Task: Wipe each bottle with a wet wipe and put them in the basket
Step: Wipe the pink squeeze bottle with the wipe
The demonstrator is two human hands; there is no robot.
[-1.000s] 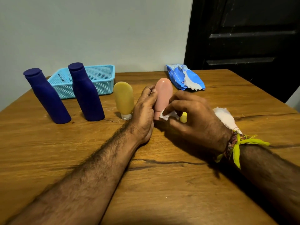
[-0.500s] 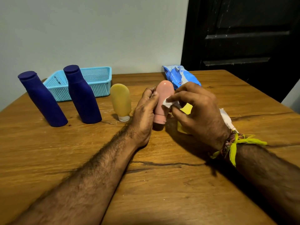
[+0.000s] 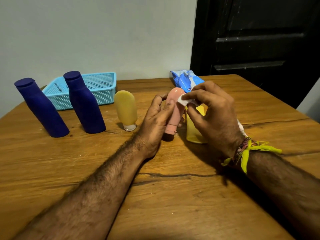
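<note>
Over the last second the wet wipe point(image 3: 184, 101) has climbed the pink bottle point(image 3: 174, 110) from near its lower end to just under its rounded top, and the bottle, which stood on the table, is now lifted a little clear of the wood, its cap hanging above its own shadow; by my reading the wiping stroke is nearly run out on this bottle, and the carry to the basket point(image 3: 98, 87) is not yet begun. The left hand point(image 3: 155, 122) grips the pink bottle, fingers curled round its far side and thumb laid on the near face; the right hand point(image 3: 213, 115) pinches the wipe between thumb and fingertips and presses it on the bottle's upper right side. The pink bottle sits at centre frame, its long axis close to upright and leaning slightly right at the top; the domed end points up and the cap points down toward the table point(image 3: 173, 196). The basket lies at upper left, against the wall, and I see no bottle in it. In front of it stand two dark blue bottles point(image 3: 41, 108) point(image 3: 84, 104), both caps up; a yellow bottle point(image 3: 126, 110) stands cap down just left of the left hand; another yellow one point(image 3: 194, 132) is half hidden behind the right hand; the wipes pack point(image 3: 185, 80) lies beyond the hands.
</note>
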